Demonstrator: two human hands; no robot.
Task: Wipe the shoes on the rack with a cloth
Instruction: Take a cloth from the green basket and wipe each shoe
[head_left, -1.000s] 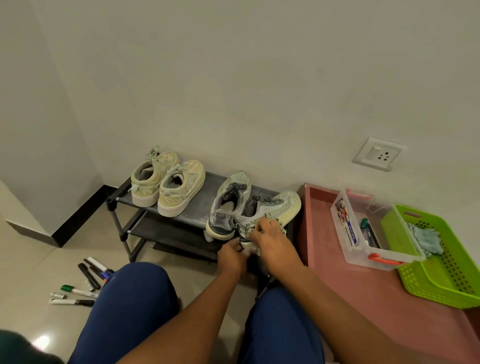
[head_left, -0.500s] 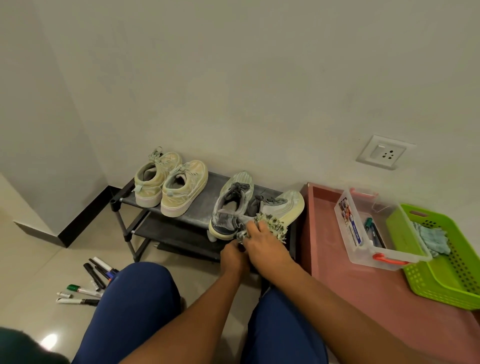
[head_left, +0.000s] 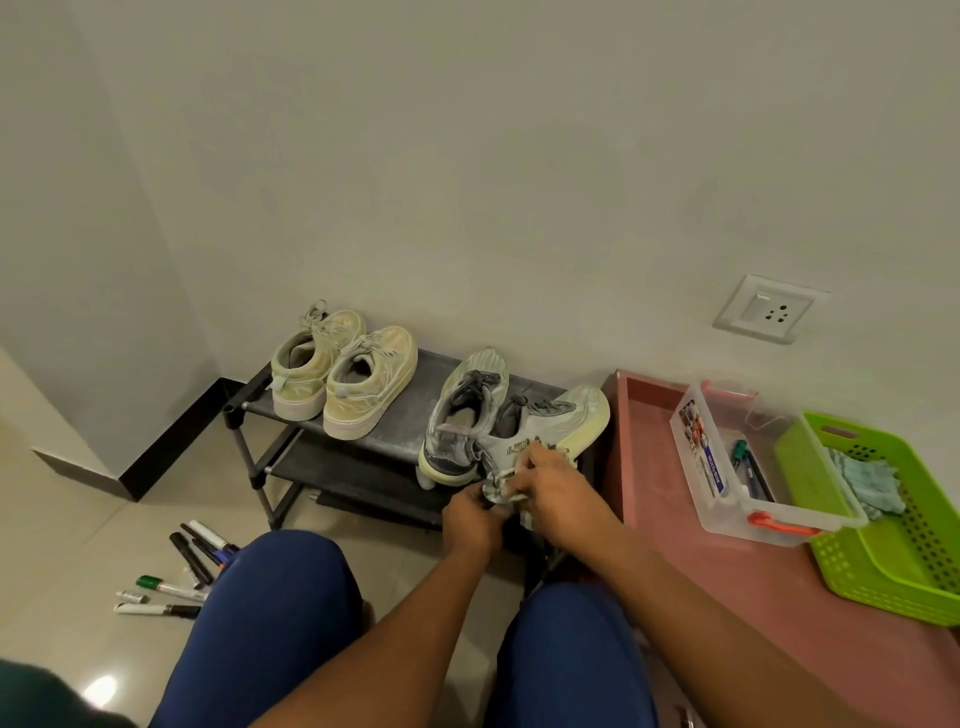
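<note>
A low black shoe rack (head_left: 400, 415) stands against the wall. Two beige sneakers (head_left: 345, 371) sit on its left half and two grey sneakers on its right half. The right grey sneaker (head_left: 561, 421) lies tilted toward me, beside the left grey sneaker (head_left: 465, 410). My right hand (head_left: 553, 491) grips a crumpled greyish-green cloth (head_left: 498, 488) against that tilted sneaker's heel side. My left hand (head_left: 470, 514) holds the heel end from below, fingers curled and partly hidden.
Several markers (head_left: 182, 571) lie on the tiled floor at the left. A pink tray (head_left: 649, 457) at the right carries a clear plastic box (head_left: 727, 467) with pens and a green basket (head_left: 893, 519) holding a blue cloth. A wall socket (head_left: 771, 309) sits above. My knees are below.
My right hand slid with the cloth from the sneaker's side back toward its heel. The left hand stayed at the heel. The camera drifted slightly.
</note>
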